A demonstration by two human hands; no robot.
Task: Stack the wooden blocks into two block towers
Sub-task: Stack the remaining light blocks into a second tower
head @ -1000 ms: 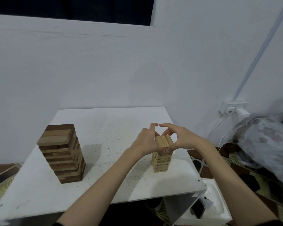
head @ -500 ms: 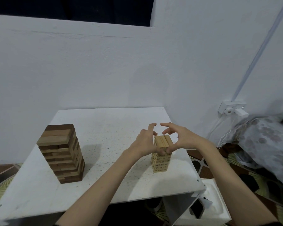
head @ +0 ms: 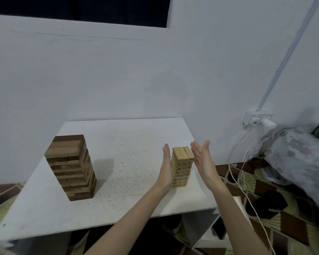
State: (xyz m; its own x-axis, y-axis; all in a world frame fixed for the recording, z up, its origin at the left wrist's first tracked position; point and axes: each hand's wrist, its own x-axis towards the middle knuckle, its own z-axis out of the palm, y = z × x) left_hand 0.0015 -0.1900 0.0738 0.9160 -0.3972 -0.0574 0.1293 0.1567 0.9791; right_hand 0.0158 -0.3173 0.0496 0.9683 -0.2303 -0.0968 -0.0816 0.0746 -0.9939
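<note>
While both hands stand flat and straight-fingered either side of the small pale tower (head: 181, 167) near the table's (head: 129, 144) right front, the left hand (head: 166, 167) seems to touch its side and the right hand (head: 203, 159) sits just clear. Uneven squeezing could shear its layers or tip it. The big dark tower (head: 71, 167) stands well apart; 2 towers look built.

A white wall socket (head: 258, 117) sits right of the white table (head: 118, 144). White cables (head: 236, 173) hang below the socket, and a patterned grey bundle (head: 291, 155) lies beside it.
</note>
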